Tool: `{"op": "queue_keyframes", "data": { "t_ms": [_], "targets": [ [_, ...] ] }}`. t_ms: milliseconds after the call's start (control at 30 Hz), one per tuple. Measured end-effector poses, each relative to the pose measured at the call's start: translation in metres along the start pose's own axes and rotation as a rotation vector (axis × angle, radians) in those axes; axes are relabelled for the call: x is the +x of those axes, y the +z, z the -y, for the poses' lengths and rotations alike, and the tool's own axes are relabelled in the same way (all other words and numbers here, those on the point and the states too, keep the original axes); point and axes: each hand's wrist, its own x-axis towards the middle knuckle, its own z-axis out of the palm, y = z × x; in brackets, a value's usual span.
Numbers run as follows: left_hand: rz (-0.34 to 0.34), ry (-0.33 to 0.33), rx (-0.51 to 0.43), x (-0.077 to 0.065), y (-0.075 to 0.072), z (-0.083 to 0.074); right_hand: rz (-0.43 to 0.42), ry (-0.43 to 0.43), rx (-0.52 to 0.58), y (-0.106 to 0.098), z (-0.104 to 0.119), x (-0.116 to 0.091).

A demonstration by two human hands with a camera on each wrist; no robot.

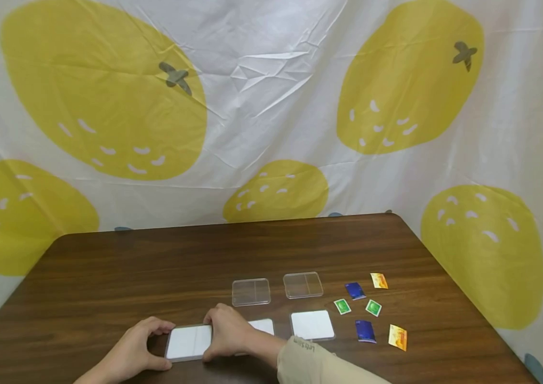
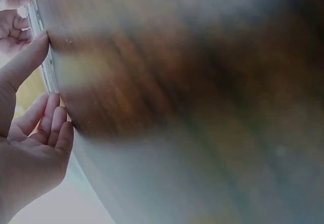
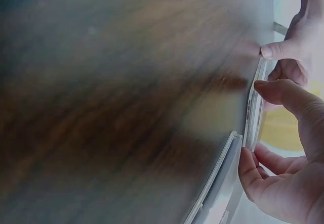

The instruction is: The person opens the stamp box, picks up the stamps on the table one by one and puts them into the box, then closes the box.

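Note:
In the head view, a flat rectangular clear plastic case [image 1: 188,343] with a white inside lies on the table, a hand at either end. My left hand [image 1: 134,346] grips its left end, thumb at the near corner and fingers at the far one. At the right end my right hand [image 1: 230,332] holds it the same way. Both wrist views show the thin case edge-on, between the left hand [image 2: 38,128] and the right hand [image 3: 286,148]. A second white case [image 1: 263,326] is partly hidden behind the right hand. Farther right lies a third white case [image 1: 312,325].
Two clear plastic covers [image 1: 251,292] [image 1: 303,285] lie behind the cases. To the right are two green stamp-like pieces [image 1: 342,306], two blue pieces [image 1: 365,331] and two orange ones [image 1: 398,337]. The brown wooden table [image 1: 108,277] meets a lemon-patterned curtain [image 1: 271,106].

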Motion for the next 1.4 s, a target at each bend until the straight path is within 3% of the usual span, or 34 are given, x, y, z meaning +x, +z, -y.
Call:
{"op": "queue_keyframes", "data": {
  "t_ms": [200, 633, 900, 1233, 1400],
  "targets": [
    [0.020, -0.008, 0.001, -0.001, 0.000, -0.001, -0.002, -0.010, 0.024, 0.000, -0.001, -0.001],
    [-0.017, 0.043, 0.059, -0.001, -0.001, -0.002, -0.038, -0.054, 0.092, -0.006, -0.005, -0.004],
    [-0.047, 0.064, 0.076, 0.000, 0.002, -0.002, -0.099, -0.147, 0.064, -0.012, -0.020, -0.001],
    [-0.040, 0.070, 0.092, 0.001, 0.003, -0.002, -0.049, -0.046, 0.101, -0.024, -0.033, 0.017],
    [-0.044, 0.074, 0.094, 0.003, 0.002, -0.003, -0.069, -0.030, 0.108, -0.027, -0.042, 0.027]
  ]
}}
